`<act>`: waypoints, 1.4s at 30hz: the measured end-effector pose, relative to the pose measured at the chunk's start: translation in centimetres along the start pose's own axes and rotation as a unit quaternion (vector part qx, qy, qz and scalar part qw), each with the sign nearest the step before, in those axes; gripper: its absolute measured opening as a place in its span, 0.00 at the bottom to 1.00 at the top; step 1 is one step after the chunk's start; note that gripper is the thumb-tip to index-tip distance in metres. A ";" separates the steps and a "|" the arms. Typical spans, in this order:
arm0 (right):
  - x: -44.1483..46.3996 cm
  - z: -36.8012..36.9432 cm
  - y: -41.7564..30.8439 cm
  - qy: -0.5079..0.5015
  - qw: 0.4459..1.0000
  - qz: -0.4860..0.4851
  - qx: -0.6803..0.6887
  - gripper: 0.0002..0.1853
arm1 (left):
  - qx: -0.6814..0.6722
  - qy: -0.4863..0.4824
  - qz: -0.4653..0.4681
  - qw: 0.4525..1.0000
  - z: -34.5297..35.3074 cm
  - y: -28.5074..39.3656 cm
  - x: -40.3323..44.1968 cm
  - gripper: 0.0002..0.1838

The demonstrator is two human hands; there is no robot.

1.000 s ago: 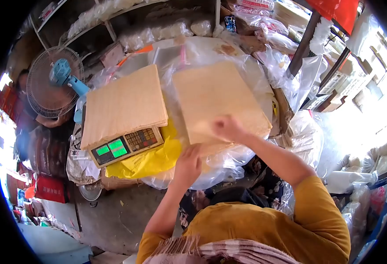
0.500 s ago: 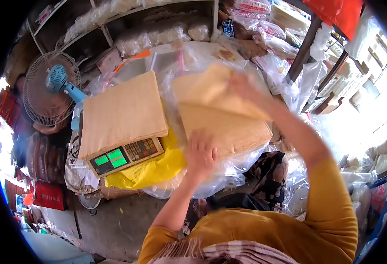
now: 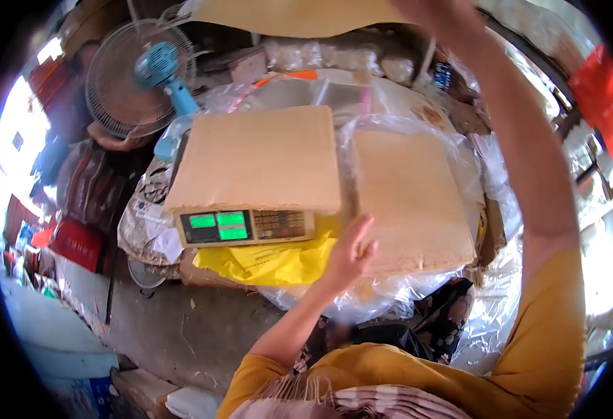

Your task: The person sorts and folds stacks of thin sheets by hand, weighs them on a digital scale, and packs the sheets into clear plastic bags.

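My right hand [image 3: 435,12] is raised at the top edge, partly cut off and blurred, gripping the end of a thin tan sheet [image 3: 299,17] that stretches left across the top. My left hand [image 3: 352,255], fingers apart and holding nothing, hovers by the lower left corner of a stack of tan sheets [image 3: 414,202] lying on clear plastic. Left of it, a second tan stack [image 3: 257,157] rests on a digital scale [image 3: 278,225] with lit green displays. Yellow plastic [image 3: 271,264] lies under the scale's front.
A fan [image 3: 139,80] with a blue motor stands at the left, with another person's arm [image 3: 116,140] behind it. Wrapped bundles [image 3: 324,56] line the back. A red box [image 3: 76,244] is at the left, and a red bag [image 3: 603,98] hangs at the right.
My right hand has lifted a sheet off the right stack, up to the top edge. My left hand has moved slightly right. The view has shifted, so the scale and fan appear farther right.
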State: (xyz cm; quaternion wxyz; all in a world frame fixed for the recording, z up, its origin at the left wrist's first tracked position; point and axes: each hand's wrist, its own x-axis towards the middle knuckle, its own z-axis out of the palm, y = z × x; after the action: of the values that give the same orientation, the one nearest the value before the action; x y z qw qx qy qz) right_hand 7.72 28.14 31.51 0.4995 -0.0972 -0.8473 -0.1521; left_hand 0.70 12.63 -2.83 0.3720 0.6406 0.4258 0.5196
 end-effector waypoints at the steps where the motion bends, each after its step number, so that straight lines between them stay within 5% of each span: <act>1: -3.0 1.6 -0.4 -0.036 0.998 -0.022 0.048 0.12 | -0.004 0.054 0.061 0.997 -2.3 0.9 0.1 0.20; 5: -15.9 9.6 -3.1 -0.226 0.967 -0.005 0.118 0.24 | 0.130 0.276 0.230 0.924 -11.1 4.2 -0.3 0.09; 8: -24.8 14.1 -3.8 -0.332 0.934 0.086 0.098 0.25 | 0.310 0.309 0.275 0.856 -17.2 3.1 1.3 0.11; 10: -26.9 15.0 -4.3 -0.304 0.900 0.224 0.220 0.25 | 0.432 0.278 0.244 0.822 -20.9 1.9 3.2 0.10; 15: -28.0 16.2 -3.7 -0.238 0.907 0.221 0.268 0.21 | 0.620 0.186 0.130 0.751 -27.8 -2.5 4.4 0.10; 18: -28.1 16.2 -3.1 -0.236 0.909 0.201 0.278 0.21 | 0.545 0.097 -0.099 0.827 -28.8 -0.9 4.4 0.10; 19: -28.1 15.7 -3.1 -0.242 0.911 0.201 0.267 0.21 | 0.512 0.106 -0.083 0.849 -29.4 -1.4 4.2 0.10; 20: -27.9 15.2 -3.7 -0.178 0.896 0.298 0.277 0.20 | 0.474 0.111 -0.066 0.871 -30.2 -2.3 4.0 0.11; 22: -27.0 15.0 -4.9 -0.030 0.836 0.467 0.286 0.19 | 0.557 0.162 0.016 0.815 -31.8 -2.4 4.1 0.16; 24: -27.2 15.5 -4.3 0.040 0.707 0.613 0.351 0.17 | 0.656 0.298 -0.044 0.692 -34.2 -6.1 3.9 0.24; 27: -28.3 18.4 -4.4 0.054 0.518 0.713 0.469 0.17 | 0.490 0.189 -0.309 0.793 -37.3 -8.7 3.3 0.32; 28: -29.0 19.5 -4.3 0.042 0.459 0.728 0.508 0.17 | 0.487 0.189 -0.297 0.800 -37.3 -9.1 3.0 0.33; 31: -30.7 21.4 -3.3 0.066 0.514 0.717 0.466 0.17 | 0.499 0.187 -0.293 0.794 -34.8 -6.0 2.5 0.32; 35: -26.7 11.2 -5.4 0.011 0.582 0.722 0.374 0.16 | 0.110 0.245 -0.342 0.900 -29.4 -0.7 -0.1 0.23; 38: -29.8 3.2 -5.9 0.026 0.587 0.734 0.341 0.19 | -0.255 0.223 -0.328 0.882 -23.6 -2.4 -2.5 0.21; 42: -35.4 -8.0 -6.0 0.069 0.622 0.730 0.276 0.17 | -0.327 0.115 -0.241 0.907 -11.0 -0.8 -1.3 0.21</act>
State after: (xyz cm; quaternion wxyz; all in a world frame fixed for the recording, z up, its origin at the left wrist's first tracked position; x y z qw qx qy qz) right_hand 29.44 19.25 3.18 0.5067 -0.5306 -0.4632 0.4972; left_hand -10.39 12.13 -1.98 0.6230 0.2973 0.4129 0.5942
